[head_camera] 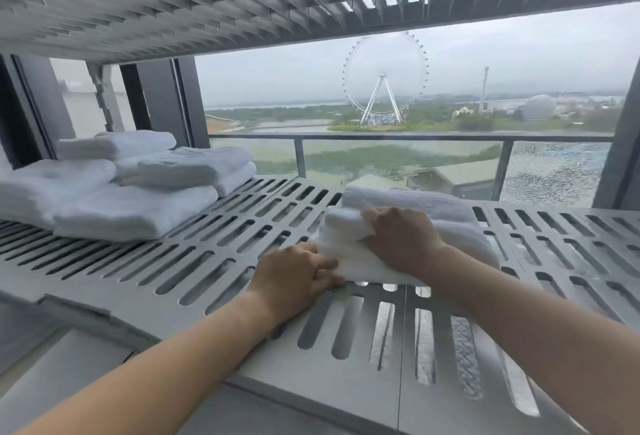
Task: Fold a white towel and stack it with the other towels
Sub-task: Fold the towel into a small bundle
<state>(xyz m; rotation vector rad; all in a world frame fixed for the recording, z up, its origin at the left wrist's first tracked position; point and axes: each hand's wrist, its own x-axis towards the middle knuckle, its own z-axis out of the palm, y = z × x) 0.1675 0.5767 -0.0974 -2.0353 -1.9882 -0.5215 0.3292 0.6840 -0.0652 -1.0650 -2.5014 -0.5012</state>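
Softly bunched into several thick layers, the towel (436, 209) lies on the slotted shelf (346, 396), right of its middle and nearer the far edge than the near one. It looks light and limp — plush cloth that sags, slips out of square and offers no stiff edge, so the folds need holding together rather than one layer being tugged. The best hold, I judge, is along the folded left edge where the layers meet, with a palm over or under the bundle for the carry. The right hand (401, 240) sits on top at that edge, knuckles up, fingers curled round the upper fold. The left hand (298, 275) is lower, at the towel's near-left corner, wrist close to the shelf, fingers curled into the bottom layers — a grip on the cloth, as far as shows. Both forearms reach in across the near edge. The stack (138, 185) of folded towels stands well apart at the far-left corner, beneath an upper shelf (173, 1).
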